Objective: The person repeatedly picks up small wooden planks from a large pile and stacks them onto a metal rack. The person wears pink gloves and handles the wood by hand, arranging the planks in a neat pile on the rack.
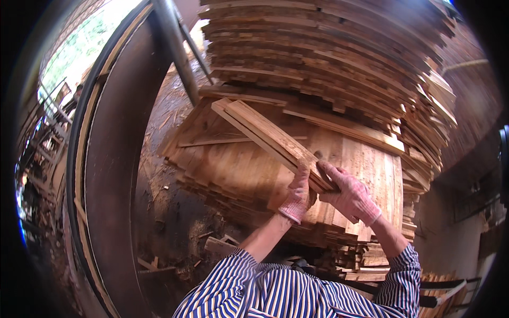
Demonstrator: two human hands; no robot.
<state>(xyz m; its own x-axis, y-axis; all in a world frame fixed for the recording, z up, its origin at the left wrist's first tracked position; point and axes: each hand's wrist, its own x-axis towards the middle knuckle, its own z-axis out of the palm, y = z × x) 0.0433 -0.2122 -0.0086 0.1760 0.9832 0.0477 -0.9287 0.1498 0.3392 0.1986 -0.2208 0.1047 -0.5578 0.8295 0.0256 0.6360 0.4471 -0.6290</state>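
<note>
Above the low stack of boards (339,175), both gloved hands are closed on a small bundle of wooden slats (270,139), the left hand (298,195) underneath and the right hand (350,196) on its near end. The bundle is lifted clear and not yet laid down; the tall pile (328,47) behind looks already built.

A single head-worn fisheye view looks down and forward from close above the person's own striped sleeves (297,291), facing the wood stack (328,53) toward twelve o'clock, straight edges bending at the dark rim.
</note>
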